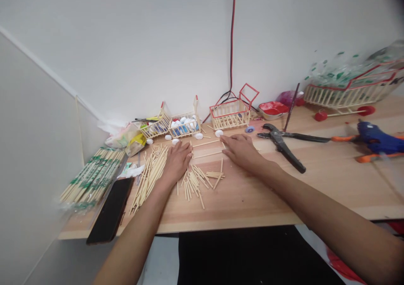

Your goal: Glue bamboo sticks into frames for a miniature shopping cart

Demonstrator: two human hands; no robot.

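My left hand [177, 161] rests palm down on the wooden table [284, 192], fingers stretched toward two long thin sticks [206, 148] lying across the gap between my hands. My right hand [241, 149] lies flat too, its fingertips touching the right ends of those sticks. Short cut stick pieces [197, 180] are scattered just below both hands. A loose pile of long sticks [150, 176] lies left of my left hand. Neither hand grips anything.
Black pliers [282, 145] and a blue glue gun [377, 141] lie to the right. Small stick baskets [232, 113] [172, 125], white caps, a red dish [273, 109] and a larger stick cart [345, 93] stand at the back. Packaged chopsticks [93, 176] and a phone [110, 211] lie at the left edge.
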